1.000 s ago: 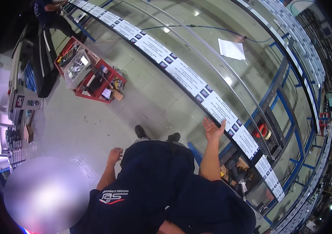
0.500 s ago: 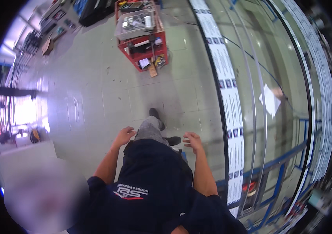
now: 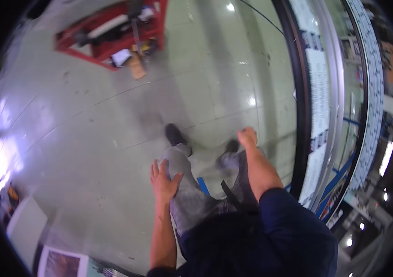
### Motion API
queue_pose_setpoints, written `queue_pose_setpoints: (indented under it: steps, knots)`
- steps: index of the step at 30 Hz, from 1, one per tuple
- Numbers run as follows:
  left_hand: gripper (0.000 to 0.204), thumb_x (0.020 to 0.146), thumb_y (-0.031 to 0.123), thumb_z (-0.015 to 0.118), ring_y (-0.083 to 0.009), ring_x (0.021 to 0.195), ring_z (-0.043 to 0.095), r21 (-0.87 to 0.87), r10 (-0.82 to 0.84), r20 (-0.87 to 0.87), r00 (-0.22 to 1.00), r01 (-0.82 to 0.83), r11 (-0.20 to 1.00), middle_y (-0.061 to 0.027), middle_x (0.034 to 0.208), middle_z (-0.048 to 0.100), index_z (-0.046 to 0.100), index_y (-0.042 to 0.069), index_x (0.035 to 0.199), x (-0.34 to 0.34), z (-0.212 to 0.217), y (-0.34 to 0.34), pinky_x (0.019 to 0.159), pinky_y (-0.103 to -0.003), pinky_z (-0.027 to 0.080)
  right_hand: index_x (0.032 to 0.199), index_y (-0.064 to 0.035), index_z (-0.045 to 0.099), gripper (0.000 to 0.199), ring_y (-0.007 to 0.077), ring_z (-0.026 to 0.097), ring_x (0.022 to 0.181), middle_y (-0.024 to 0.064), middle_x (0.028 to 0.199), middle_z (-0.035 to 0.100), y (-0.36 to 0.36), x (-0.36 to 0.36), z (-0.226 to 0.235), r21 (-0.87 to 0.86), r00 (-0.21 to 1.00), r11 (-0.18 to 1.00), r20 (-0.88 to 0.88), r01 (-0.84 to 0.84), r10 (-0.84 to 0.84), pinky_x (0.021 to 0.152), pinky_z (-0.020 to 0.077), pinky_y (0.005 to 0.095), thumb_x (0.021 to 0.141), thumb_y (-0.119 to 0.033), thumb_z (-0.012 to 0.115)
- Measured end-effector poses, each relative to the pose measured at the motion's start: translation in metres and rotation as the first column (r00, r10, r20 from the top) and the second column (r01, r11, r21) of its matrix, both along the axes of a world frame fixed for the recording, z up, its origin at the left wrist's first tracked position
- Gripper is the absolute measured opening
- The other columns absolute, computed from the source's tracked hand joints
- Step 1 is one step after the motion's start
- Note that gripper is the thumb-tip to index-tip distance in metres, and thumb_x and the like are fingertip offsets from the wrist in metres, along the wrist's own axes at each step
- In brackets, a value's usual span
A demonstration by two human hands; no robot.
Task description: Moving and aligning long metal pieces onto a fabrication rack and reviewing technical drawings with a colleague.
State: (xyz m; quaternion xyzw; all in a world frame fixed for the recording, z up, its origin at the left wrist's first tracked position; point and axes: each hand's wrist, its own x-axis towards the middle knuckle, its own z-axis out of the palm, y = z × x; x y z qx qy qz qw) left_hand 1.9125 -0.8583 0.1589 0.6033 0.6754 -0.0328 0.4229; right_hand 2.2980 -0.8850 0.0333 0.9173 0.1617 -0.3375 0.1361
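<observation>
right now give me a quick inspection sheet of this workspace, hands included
surface: glossy pale tiled floor, light glare, small scuffs
job's things: nothing held; grey trouser leg under the left hand
clutter: red cart with tools, brown piece beside it on the floor
grippers: left hand flat and open on the thigh; right hand loosely curled, empty
cables: thin dark line across the floor near the top
surroundings: long curved rail with white labels on the right; blue framing beyond it

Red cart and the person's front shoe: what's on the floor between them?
Only bare, shiny floor lies between the red cart and the front shoe, in the head view.
</observation>
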Motion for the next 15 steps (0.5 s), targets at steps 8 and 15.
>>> queue_pose_setpoints:
  steps: [8,15]
  knots:
    - [0.071,0.070,0.036,0.082,-0.0394,0.131,0.045,-0.012,-0.017,-0.199,0.980,0.015,1.000,-0.0178,0.140,0.052,0.058,0.008,0.131,0.084,-0.127,0.053,0.106,-0.048,0.040,0.118,-0.0084,0.064,0.043,0.0317,0.064,0.114,0.0155,0.123,0.066,-0.017,0.252,-0.142,-0.385,0.922,0.922,0.341,-0.040,0.183,0.093,0.0529,0.0428,0.081,-0.030,0.066]
    - [0.052,0.093,0.036,0.068,-0.0381,0.116,0.058,0.250,0.048,-0.366,0.930,0.048,0.967,-0.0219,0.128,0.060,0.058,0.000,0.131,0.178,-0.159,0.047,0.104,-0.046,0.042,0.113,-0.0033,0.066,0.035,0.0342,0.064,0.113,0.0204,0.120,0.066,-0.138,0.391,-0.234,-0.526,0.975,0.844,0.222,0.107,0.014,0.091,0.0527,0.0446,0.084,-0.022,0.057]
